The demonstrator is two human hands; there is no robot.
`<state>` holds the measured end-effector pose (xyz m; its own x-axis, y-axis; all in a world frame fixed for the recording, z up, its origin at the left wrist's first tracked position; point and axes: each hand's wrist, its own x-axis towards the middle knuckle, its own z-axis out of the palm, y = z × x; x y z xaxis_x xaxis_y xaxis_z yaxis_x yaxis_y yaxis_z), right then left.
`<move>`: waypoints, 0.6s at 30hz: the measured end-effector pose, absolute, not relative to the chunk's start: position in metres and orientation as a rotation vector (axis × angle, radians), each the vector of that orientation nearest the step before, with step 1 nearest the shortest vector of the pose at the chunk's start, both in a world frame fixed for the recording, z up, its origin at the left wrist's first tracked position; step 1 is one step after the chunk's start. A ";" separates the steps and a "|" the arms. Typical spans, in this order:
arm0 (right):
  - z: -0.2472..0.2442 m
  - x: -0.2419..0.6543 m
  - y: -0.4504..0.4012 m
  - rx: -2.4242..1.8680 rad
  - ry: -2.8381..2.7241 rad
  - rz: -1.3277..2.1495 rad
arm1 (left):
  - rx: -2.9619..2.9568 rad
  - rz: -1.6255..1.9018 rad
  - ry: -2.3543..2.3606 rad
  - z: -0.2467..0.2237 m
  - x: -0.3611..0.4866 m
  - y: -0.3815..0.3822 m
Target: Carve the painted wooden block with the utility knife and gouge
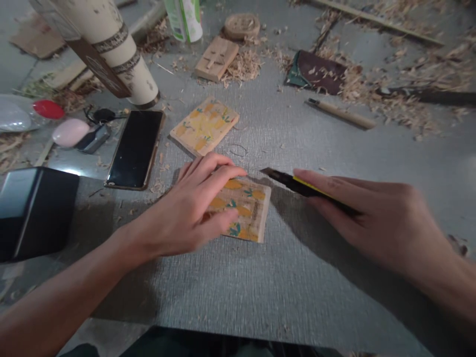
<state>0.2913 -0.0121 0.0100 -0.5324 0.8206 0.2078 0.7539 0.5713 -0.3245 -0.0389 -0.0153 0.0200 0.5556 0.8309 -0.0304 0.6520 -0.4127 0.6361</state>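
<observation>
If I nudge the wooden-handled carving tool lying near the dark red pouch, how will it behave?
The carving tool has a slim, rounded-looking handle, so it may roll. It looks stiff and probably light, being thin and mostly wood. The scattered shavings beside it might slow it slightly.

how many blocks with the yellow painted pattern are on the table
2: the near block is partly under the left hand; the far block lies right of the phone.
</observation>
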 end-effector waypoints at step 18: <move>0.030 0.275 -0.055 -1.075 -2.780 0.367 | 2.417 0.106 1.223 0.036 -0.071 -0.004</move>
